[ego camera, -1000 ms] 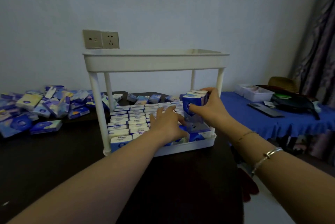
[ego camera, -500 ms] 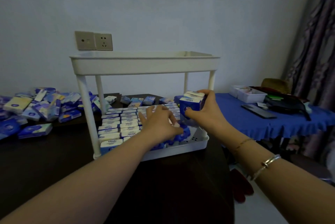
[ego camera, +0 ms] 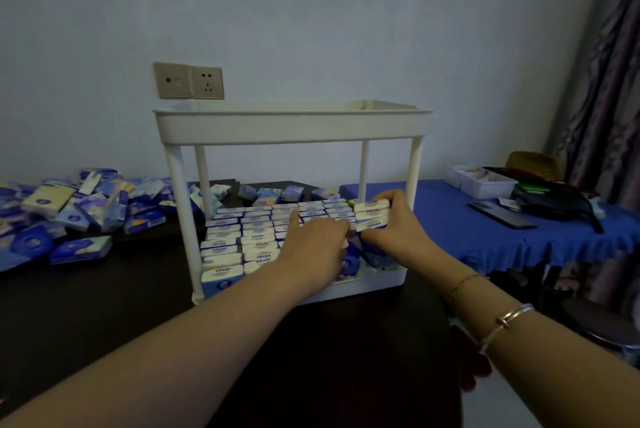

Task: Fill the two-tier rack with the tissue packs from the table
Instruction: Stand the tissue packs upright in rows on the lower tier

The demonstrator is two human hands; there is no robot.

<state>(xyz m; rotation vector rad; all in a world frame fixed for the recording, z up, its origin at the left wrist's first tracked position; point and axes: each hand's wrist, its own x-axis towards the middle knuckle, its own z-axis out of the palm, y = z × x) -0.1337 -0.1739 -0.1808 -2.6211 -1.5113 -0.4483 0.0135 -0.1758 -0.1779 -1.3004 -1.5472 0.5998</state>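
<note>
From the head camera, the white two-tier rack (ego camera: 294, 124) stands on a dark table (ego camera: 104, 317), close to the pale wall. Its upper tray is shallow with a raised rim, carried on four round posts; what lies inside that tray cannot be seen from this angle. The lower tier is packed with tissue packs (ego camera: 256, 237) set on edge in neat rows, white tops up with blue lettering and blue sides, filling the left and middle of the tray. At the right front corner of that tier a few blue packs lie tilted and loose.

The right hand (ego camera: 394, 230) is closed around a small stack of packs (ego camera: 372, 214) at the right end of the lower tier, fingers curled over the far side, thumb toward the front. The left hand (ego camera: 317, 247) lies palm down on the rows just beside it, fingers spread flat over the pack tops, gripping nothing that can be made out. A bracelet (ego camera: 505, 320) circles the right forearm.

On the table to the left of the rack a loose heap of tissue packs (ego camera: 69, 213) spreads out in blue, purple and pale yellow wrappers; a few more sit behind the rack. Two wall sockets (ego camera: 188, 80) are mounted above the rack. To the right stands a second table under a blue cloth (ego camera: 485, 237), bearing a white bin (ego camera: 481, 182), a dark bag and a hat, with a patterned curtain (ego camera: 609, 81) behind.
</note>
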